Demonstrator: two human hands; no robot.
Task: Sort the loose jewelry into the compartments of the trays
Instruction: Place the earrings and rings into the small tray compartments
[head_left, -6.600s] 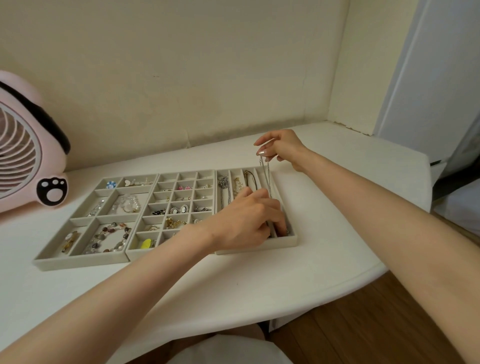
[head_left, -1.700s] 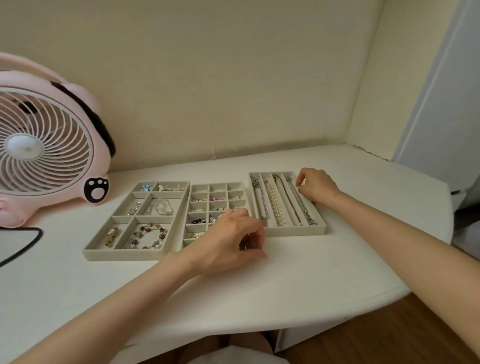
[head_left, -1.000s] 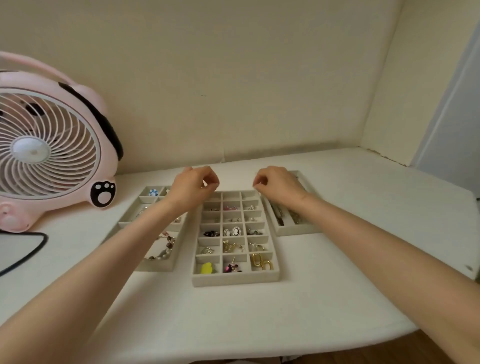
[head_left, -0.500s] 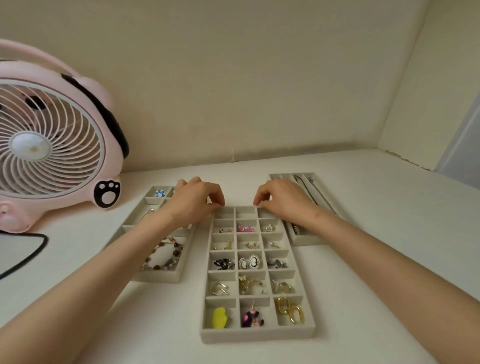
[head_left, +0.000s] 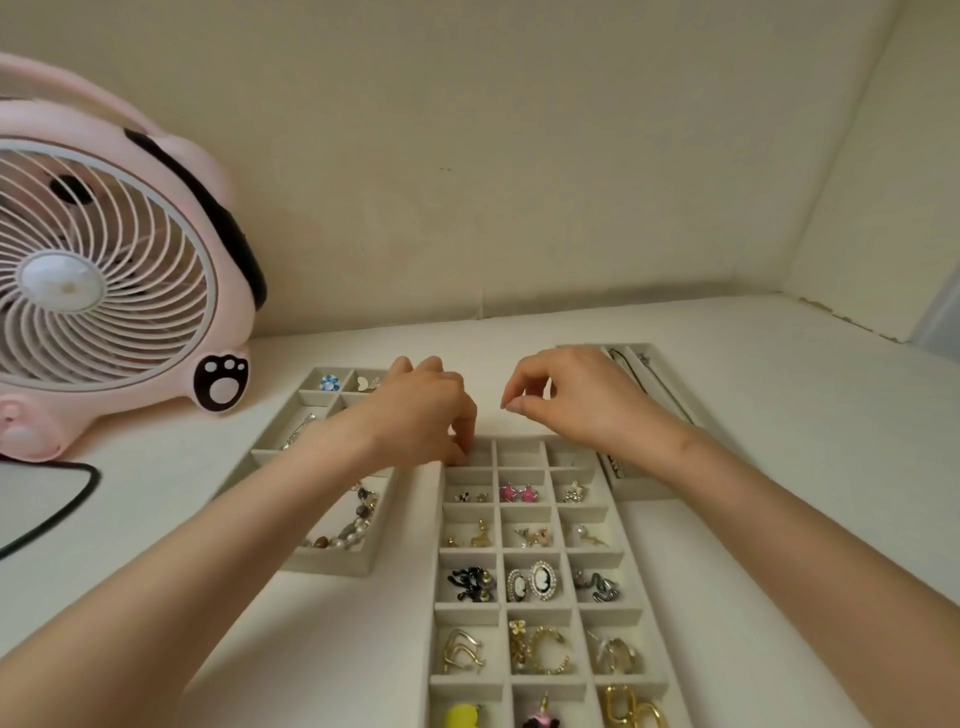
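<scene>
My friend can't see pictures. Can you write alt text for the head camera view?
A left hand touches the far corner of a grey gridded jewelry tray holding earrings while the right hand hovers curled. Two more grey trays flank it, near a pink plastic fan.

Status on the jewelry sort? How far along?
Done: jewelry sits in the middle tray, left tray and right tray; no loose pieces visible on the table. In hand: left hand curls into the middle tray's far-left compartment; right hand pinches above, contents too small to see. Remaining: its far row looks nearly empty.
</scene>
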